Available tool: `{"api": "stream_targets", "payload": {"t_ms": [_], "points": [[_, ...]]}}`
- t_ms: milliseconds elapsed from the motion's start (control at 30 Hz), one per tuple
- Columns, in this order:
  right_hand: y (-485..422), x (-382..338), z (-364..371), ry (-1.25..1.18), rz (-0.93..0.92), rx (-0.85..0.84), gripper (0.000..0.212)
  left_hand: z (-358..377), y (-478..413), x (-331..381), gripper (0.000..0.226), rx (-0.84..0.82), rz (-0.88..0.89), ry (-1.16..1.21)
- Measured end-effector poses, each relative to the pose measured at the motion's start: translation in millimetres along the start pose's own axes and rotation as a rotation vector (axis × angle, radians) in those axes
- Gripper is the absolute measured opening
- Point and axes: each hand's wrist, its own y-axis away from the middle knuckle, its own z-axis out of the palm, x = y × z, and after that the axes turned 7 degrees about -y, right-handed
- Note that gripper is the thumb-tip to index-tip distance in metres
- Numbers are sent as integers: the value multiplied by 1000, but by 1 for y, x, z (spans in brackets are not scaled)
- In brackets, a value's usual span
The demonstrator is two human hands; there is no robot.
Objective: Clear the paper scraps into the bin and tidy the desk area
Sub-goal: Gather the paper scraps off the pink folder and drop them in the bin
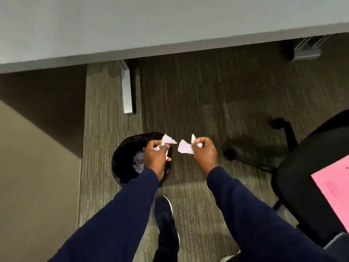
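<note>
A black mesh bin point(120, 167) stands on the carpet below the desk edge, with several white paper scraps point(138, 163) lying inside it. My left hand point(155, 156) hovers over the bin's right side, closed on a bunch of torn white paper point(168, 139). My right hand point(204, 153) is to the right of the bin, over the carpet, closed on another torn white piece point(186, 147). The two pieces are apart, with a small gap between them.
The grey desk top point(151, 25) spans the upper frame, with its metal leg point(127, 87) behind the bin. A black office chair point(306, 178) with a pink sheet point(338, 188) on its seat stands at the right. A wall panel point(37, 167) is at the left. My shoe point(164, 210) is below the bin.
</note>
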Motion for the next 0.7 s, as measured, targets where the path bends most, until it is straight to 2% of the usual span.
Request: {"api": "stream_targets", "payload": {"t_ms": [133, 300, 400, 533, 600, 700], "points": [[12, 27, 72, 6, 75, -78, 16, -56, -28, -33, 15, 71, -145, 77], [19, 56, 135, 17, 162, -140, 15, -97, -60, -62, 17, 136, -186, 100], [18, 69, 157, -36, 238, -144, 11, -108, -74, -79, 23, 158, -228, 103], [18, 85, 175, -66, 316, -121, 14, -115, -88, -99, 18, 200, -243, 94], [17, 94, 181, -71, 361, -144, 5, -118, -92, -105, 19, 204, -260, 111], [17, 100, 186, -105, 443, -220, 20, -121, -98, -109, 30, 200, -274, 85]]}}
